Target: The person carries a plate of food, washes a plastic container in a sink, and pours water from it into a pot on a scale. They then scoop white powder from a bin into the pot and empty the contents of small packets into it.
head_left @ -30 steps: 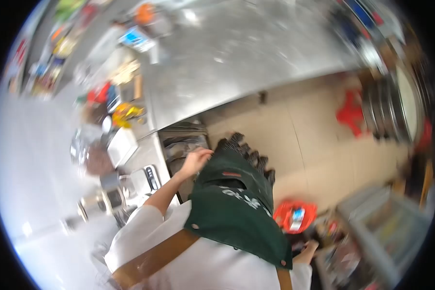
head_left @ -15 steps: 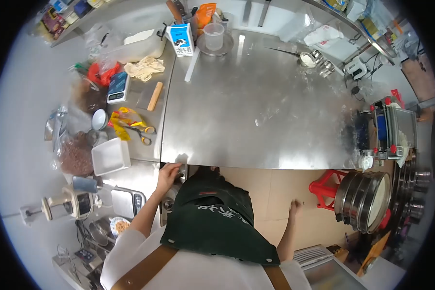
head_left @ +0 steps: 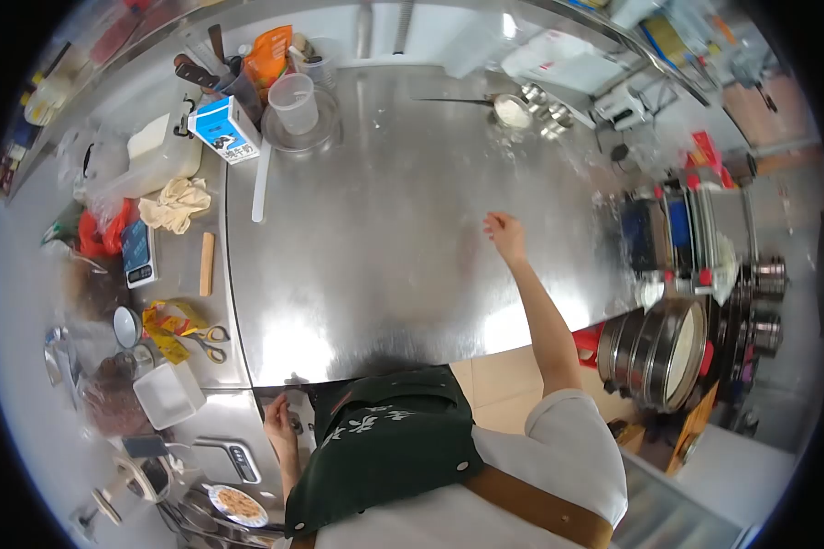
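Pretty tight kitchen: big shiny steel counter (head_left: 384, 247) in the middle, glare along its near edge, pale wall (head_left: 27, 302) on the left, shelf (head_left: 613, 37) over the far side, beige tile floor (head_left: 499, 377) below.

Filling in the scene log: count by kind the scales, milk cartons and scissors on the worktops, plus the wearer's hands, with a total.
Scales: 2 (upper scale, lower scale)
Milk carton: 1
Scissors: 1
Hands: 2 (left hand, right hand)
Total: 6
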